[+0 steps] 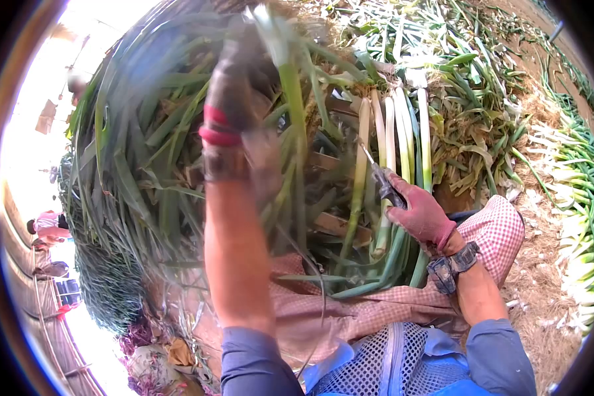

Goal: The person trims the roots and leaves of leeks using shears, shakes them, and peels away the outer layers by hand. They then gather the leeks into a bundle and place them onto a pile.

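Landmark: leek row (406, 135), pale stalks side by side; I'll place everything off it.
R hand: pink-gloved (421, 212), just below the row's middle, fingers closed round a hand tool (387, 188), its thin tip angled up-left over the row's L stalk.
L hand: dark-gloved, red bands at the cuff (236, 86), up-left of the row, close to a lone leek (290, 79). Motion blur hides the fingers; I can't tell if they're spread, pressed together or pinching it.
Wrist gear: watch-like device (453, 267) on R wrist, below the row; too small for me to read. The one on L wrist (226, 164) is blurred.
Leafy heap: long green leaves (145, 142), L of the row.
Leek line: many leeks (577, 218) on the ground, well R of the row, cut off by the dark lens edge.
Cloth: red-white check (492, 231), below & R of the row.
Vest: blue mesh w/ zip (369, 360), below the row, btm cut off.
Co-worker: pink top (48, 226), far L of the row, tiny, details unclear.
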The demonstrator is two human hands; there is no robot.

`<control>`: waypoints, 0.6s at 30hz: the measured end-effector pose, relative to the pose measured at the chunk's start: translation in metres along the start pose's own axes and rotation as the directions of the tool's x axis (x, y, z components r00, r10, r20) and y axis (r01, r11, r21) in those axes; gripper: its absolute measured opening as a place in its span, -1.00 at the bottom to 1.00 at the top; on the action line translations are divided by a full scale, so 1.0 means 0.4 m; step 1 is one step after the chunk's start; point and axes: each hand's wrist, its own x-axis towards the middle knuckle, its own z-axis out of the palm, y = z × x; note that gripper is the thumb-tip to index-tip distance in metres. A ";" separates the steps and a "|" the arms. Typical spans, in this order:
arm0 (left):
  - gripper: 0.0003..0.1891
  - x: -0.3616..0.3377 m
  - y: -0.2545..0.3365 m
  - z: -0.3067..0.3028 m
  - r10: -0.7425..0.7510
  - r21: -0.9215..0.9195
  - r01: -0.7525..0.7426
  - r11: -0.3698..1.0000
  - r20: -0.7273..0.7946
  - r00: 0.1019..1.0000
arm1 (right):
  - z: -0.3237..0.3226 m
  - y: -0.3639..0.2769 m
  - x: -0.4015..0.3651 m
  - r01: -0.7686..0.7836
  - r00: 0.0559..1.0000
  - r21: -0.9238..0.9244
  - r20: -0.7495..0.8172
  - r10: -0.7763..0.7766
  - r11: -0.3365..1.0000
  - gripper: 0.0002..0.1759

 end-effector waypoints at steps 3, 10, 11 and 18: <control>-0.67 0.025 -0.028 -0.057 0.064 0.048 -0.058 0.997 -0.127 0.990 | -0.036 -0.117 0.009 -0.265 0.956 0.062 0.150 0.253 0.962 -0.07; -0.38 -0.177 -0.340 -0.328 0.009 0.945 0.255 0.203 -0.262 0.965 | 0.059 -0.138 0.052 -0.049 0.990 0.129 0.138 0.031 0.990 -0.09; -0.37 -0.186 -0.328 -0.314 0.011 0.970 0.242 -0.005 -0.242 0.970 | 0.060 -0.150 0.067 -0.092 0.981 0.100 0.182 0.072 0.991 -0.09; -0.33 -0.114 -0.446 -0.427 -0.072 0.953 0.289 0.094 -0.283 0.957 | 0.100 -0.167 0.132 -0.133 0.969 -0.024 0.209 0.135 0.991 -0.08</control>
